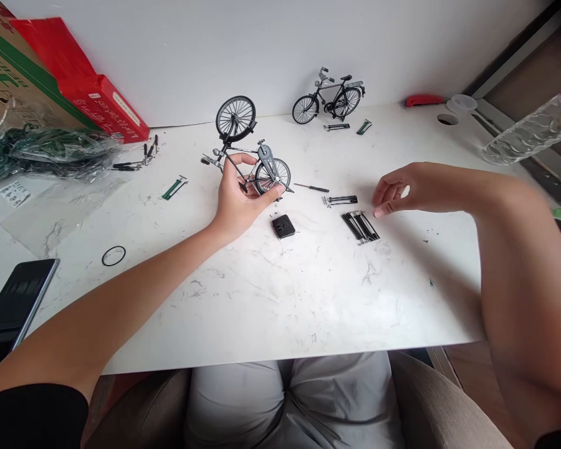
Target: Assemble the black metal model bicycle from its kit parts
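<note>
My left hand (243, 202) is closed around a miniature bicycle (243, 149), holding it tilted above the table with its front wheel (236, 118) pointing up and away. The thumb presses near the hub of the rear wheel. Over the table on the right, my right hand (395, 190) has its fingers curled in toward the thumb; whatever lies between the tips, if anything, is too small to make out. Just left of it are a row of slim black parts (361, 226) and another black part (341, 200). A small black square block (283, 226) lies below the bicycle.
A second miniature bicycle (330, 96) stands by the wall. A thin screwdriver (312, 187), a black ring (113, 255) and green parts (174, 187) lie about. Plastic bags (51, 149), a red box (103, 109) and a phone (19, 305) are left; a clear bottle (533, 128) is right.
</note>
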A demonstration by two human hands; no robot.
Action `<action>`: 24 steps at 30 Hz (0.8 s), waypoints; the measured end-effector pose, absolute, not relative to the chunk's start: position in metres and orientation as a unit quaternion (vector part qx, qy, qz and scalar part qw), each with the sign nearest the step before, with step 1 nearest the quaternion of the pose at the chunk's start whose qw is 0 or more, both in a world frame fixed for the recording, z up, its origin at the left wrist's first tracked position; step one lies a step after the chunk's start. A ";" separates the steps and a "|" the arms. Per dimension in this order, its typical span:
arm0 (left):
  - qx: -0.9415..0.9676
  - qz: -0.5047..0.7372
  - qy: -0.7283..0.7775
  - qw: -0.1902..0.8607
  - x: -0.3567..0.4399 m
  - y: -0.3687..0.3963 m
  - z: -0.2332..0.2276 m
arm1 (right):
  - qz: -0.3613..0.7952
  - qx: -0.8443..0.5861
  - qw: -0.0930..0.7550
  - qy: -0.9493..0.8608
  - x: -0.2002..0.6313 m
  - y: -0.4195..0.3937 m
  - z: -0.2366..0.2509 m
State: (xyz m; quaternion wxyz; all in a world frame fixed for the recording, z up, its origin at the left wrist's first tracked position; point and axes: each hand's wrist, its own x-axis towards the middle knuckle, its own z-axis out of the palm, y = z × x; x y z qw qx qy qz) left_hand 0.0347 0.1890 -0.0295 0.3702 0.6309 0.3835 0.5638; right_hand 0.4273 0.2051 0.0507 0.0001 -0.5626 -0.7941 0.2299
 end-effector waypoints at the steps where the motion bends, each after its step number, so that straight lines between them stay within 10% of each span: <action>1: 0.631 0.562 0.384 0.372 0.035 0.189 -0.029 | 0.238 -0.578 -0.026 -0.780 0.432 0.205 0.055; 24: 0.639 0.545 0.395 0.371 0.032 0.190 -0.030 | 0.166 -0.666 -0.156 -0.711 0.402 0.189 0.062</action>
